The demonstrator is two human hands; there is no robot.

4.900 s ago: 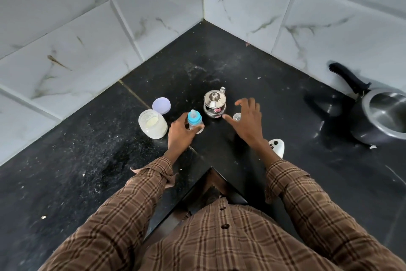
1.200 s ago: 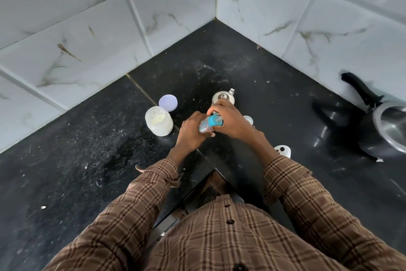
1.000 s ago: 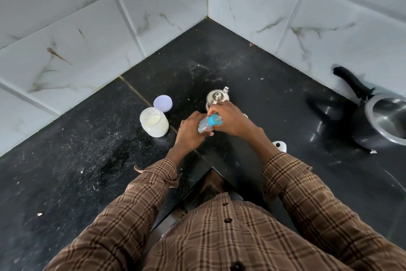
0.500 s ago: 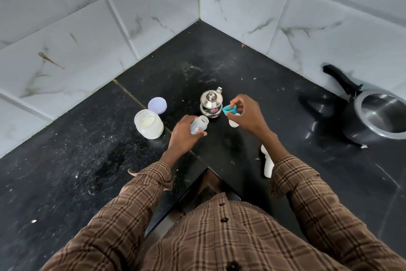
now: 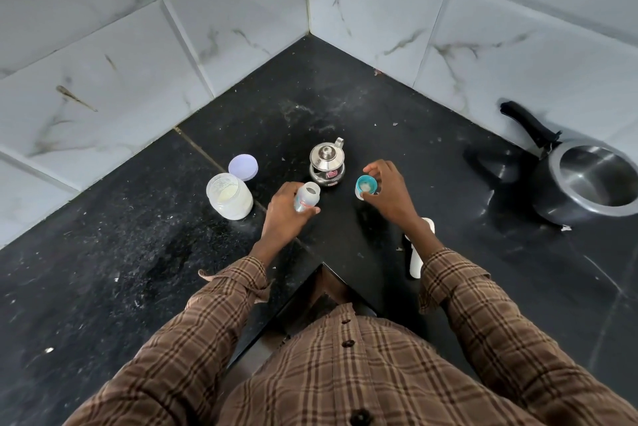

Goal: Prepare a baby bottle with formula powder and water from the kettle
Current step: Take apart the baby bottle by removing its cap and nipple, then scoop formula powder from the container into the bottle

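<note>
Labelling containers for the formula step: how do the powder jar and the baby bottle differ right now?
The powder jar is wide and squat; the baby bottle is slim and much narrower. The jar stands untouched on the counter; the bottle is gripped by the left hand. The jar's lilac lid lies on the counter behind it; the bottle's teal cap is in the right hand. Both are open-topped.

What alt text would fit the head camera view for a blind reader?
On a black stone counter, the left hand holds an open clear plastic baby bottle while the right hand holds its teal screw cap. A small steel kettle stands behind them.
</note>
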